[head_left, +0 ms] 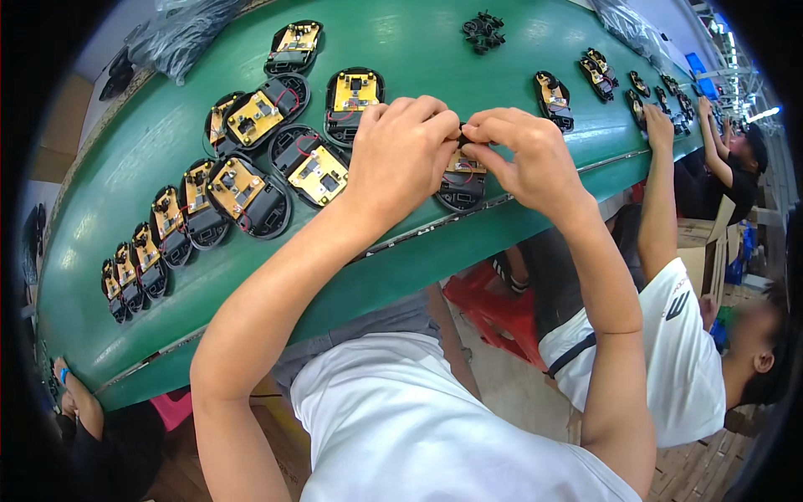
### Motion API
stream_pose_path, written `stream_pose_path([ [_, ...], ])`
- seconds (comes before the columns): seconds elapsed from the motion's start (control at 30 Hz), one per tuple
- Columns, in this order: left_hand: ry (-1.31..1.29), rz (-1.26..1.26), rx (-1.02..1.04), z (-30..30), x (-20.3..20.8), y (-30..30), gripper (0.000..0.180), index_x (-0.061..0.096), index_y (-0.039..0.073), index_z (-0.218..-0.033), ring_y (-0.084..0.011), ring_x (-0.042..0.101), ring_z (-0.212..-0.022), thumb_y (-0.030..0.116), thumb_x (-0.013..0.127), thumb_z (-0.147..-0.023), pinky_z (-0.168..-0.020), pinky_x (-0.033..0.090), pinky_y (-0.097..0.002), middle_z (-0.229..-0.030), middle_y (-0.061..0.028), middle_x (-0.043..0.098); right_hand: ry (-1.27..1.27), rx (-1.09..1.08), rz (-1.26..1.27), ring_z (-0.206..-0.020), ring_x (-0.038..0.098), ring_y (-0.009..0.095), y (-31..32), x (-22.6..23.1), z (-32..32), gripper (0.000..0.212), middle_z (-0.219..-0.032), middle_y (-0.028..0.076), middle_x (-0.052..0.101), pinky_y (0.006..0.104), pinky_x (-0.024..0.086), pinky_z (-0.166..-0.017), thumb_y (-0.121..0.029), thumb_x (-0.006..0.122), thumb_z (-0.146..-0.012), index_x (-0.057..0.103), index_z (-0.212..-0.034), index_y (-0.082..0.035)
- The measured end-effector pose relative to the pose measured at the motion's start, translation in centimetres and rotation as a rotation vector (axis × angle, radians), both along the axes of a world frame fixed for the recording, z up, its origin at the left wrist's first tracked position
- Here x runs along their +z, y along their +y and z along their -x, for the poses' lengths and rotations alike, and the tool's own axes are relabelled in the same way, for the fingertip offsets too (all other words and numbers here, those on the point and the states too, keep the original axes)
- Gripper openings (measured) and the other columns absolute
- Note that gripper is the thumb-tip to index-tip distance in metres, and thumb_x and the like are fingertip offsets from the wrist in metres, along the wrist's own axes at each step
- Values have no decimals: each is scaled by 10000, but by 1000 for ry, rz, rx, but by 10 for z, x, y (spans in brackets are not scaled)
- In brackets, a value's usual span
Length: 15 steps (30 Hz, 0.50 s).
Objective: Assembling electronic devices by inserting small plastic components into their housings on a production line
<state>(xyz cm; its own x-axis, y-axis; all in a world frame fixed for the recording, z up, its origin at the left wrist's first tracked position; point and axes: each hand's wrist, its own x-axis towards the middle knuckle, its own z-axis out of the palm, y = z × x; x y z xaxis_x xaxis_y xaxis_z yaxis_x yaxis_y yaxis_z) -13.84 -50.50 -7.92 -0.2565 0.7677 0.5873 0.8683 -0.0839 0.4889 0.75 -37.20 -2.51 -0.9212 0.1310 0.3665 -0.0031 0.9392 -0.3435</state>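
Close together over the near edge of the green work surface, both my hands work at the upper end of a round black housing [459,196] with a yellow circuit board and a red wire. My left hand [400,155] is closed, its fingers curled and its thumb pressed near the board; what it grips is hidden. Thumb and forefinger of my right hand [533,157] pinch at a small dark part [463,139], mostly covered by the fingers. Beside my left hand lie similar open housings with boards, one above it [355,99] and one to its left [311,168].
Several more housings [167,219] lie in a row curving left along the green conveyor belt [401,50]. A cluster of small black parts [483,32] sits at the far side. On the right, a co-worker's arm [659,184] reaches over more housings. Red stool [493,309] below.
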Motion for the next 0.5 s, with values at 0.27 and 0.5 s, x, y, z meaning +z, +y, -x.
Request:
stream_pose_path([
  [0.27, -3, -17, -20, 3, -3, 1, 102, 692, 111, -940, -244, 640, -977, 162, 709, -854, -842, 441, -421, -1018, -17, 682, -122, -248, 180, -828, 689, 319, -11, 9, 3, 158, -883, 123, 714, 418, 533, -747, -129, 770, -821, 751, -924, -10],
  [0.5, 80, -25, 10, -5, 3, -1, 144, 647, 89, -929, -253, 630, -991, 160, 736, -840, -821, 425, -410, -1046, -19, 668, -123, -303, 68, -802, 690, 361, -18, 13, 5, 163, -842, 175, 705, 436, 535, -728, -139, 764, -821, 735, -885, 8],
])
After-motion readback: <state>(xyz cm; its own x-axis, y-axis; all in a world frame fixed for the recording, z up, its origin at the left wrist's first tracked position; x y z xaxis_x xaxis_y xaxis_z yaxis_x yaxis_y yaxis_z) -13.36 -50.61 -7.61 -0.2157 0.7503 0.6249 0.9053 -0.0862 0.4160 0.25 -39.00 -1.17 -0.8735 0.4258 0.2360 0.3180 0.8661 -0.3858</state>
